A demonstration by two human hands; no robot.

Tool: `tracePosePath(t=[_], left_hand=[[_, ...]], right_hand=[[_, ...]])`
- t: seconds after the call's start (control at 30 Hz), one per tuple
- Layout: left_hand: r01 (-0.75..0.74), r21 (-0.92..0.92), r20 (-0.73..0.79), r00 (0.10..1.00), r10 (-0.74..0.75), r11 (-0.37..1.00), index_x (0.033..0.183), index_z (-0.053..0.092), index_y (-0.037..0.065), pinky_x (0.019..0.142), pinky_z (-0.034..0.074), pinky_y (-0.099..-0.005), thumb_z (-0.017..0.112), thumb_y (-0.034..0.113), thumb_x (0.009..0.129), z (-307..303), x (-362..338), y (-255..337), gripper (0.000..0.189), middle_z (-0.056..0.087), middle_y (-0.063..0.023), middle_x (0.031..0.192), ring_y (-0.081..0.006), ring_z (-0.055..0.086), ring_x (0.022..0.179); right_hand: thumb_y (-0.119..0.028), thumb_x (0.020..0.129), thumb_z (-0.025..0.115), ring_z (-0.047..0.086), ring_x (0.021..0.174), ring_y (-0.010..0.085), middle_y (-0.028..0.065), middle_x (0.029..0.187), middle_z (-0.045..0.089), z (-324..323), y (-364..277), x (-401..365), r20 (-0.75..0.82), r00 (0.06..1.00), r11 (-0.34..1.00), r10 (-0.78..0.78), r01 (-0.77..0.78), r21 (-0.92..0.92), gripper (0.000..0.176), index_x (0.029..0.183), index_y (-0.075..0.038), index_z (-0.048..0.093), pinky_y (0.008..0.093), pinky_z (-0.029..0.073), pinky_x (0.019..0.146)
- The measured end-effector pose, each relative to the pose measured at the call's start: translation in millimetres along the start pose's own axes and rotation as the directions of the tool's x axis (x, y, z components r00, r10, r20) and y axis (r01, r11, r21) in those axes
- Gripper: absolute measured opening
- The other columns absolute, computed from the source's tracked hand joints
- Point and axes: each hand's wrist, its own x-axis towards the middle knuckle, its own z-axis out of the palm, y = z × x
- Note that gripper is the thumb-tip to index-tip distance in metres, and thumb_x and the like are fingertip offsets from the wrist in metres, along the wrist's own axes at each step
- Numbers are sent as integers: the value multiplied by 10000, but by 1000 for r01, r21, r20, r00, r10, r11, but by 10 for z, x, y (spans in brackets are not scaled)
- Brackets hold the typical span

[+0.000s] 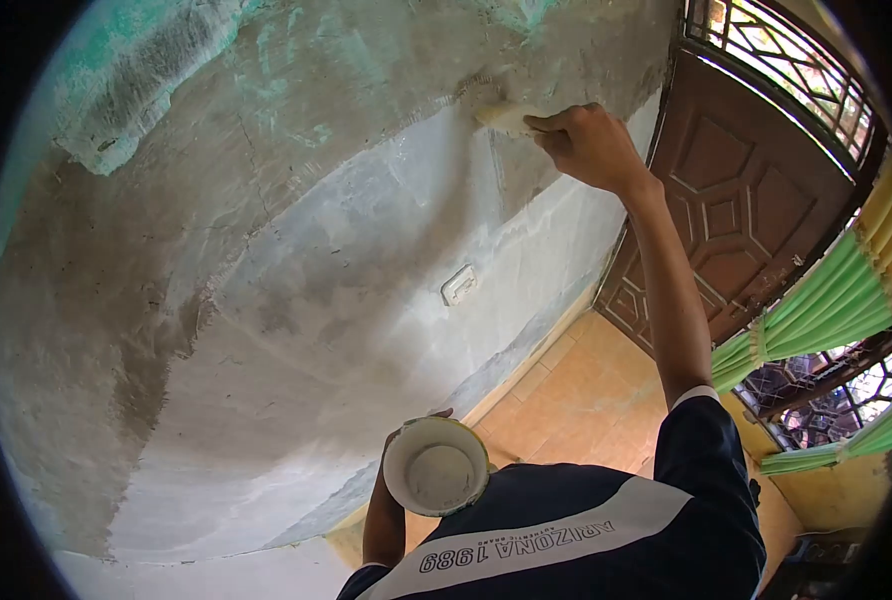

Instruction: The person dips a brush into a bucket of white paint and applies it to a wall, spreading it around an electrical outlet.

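My right hand (596, 147) is raised against the wall (336, 250), its fingers closed on a flat pale spreader (508, 119). The spreader's edge lies at the wall, where grey bare plaster meets a smoother whitish coated area. Low in front of my chest, my left hand (392, 440) holds a round whitish tub (436, 465) from its far side. Only parts of its fingers show past the rim. Pale material covers the tub's inside and bottom.
A white switch or socket (459, 285) sits on the wall. Green paint (116, 110) remains at the upper left. On the right are a brown panelled door (721, 205), green curtains (816, 305) and grilled windows. Orange tiles (576, 390) cover the floor.
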Motion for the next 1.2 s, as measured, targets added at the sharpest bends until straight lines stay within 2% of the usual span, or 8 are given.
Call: tracePosePath(t=[0.3,0.47,0.5,0.67,0.73,0.87,1.03,1.2], left_hand=[[59,-116,-6,998,-60,991,1612,541,-39,1099,591,-451,518,370,1117,-114,30,-113,642,700,-204,1471,-287,720,1262],[23,-45,-5,1000,-23,999,1615,528,-53,1095,596,-452,528,389,1112,-98,0,-106,670,694,-206,1482,-290,724,1252],[27,-78,-1,1000,-27,997,1612,530,-57,1094,597,-451,532,388,1112,-119,0,-124,668,696,-207,1480,-289,725,1251],[35,-79,17,999,-34,996,1604,537,-63,1095,596,-451,551,367,1112,-93,34,-102,653,699,-206,1475,-287,722,1259],[119,-376,75,992,-98,919,1410,699,-51,1036,641,-439,645,140,1087,-68,71,-58,379,664,-160,1555,-256,747,1210],[55,-187,6,999,-54,981,1417,694,-56,1037,642,-444,643,145,1091,3,54,-15,386,668,-167,1546,-263,751,1201],[53,-198,1,999,-54,979,1427,694,-50,1017,651,-439,656,146,1088,73,1,24,394,690,-162,1520,-248,759,1183],[40,-102,-38,998,-44,994,1473,669,-45,1020,637,-422,631,184,1105,68,-2,-2,435,726,-165,1446,-247,764,1157]], right_hand=[[-168,1000,758,679,644,279,214,812,742,-95,-19,91,-194,981,989,2,26,142,328,1319,-139,830,412,544,698],[-164,998,762,670,625,279,216,803,733,231,77,-57,-98,995,978,-33,52,204,335,1324,-130,825,419,538,681],[-155,960,737,766,825,399,221,910,776,210,42,-114,-37,999,981,10,-3,195,348,1293,-157,838,483,604,784],[-151,969,720,780,856,393,206,942,795,509,155,-467,35,999,990,13,-18,139,319,1259,-168,854,475,619,813],[-153,970,724,786,868,388,199,960,803,571,235,-555,90,995,998,-29,23,64,312,1251,-174,859,468,623,814],[-178,986,734,790,881,383,200,977,803,348,238,-450,-62,998,989,16,-7,145,298,1258,-191,855,468,619,786],[-158,989,775,636,615,257,205,864,757,-69,75,-14,-271,961,984,-54,98,150,343,1327,-159,832,405,532,668],[-169,992,769,673,643,301,203,854,758,111,-40,31,-212,976,983,-56,92,161,330,1314,-153,836,420,547,687]])
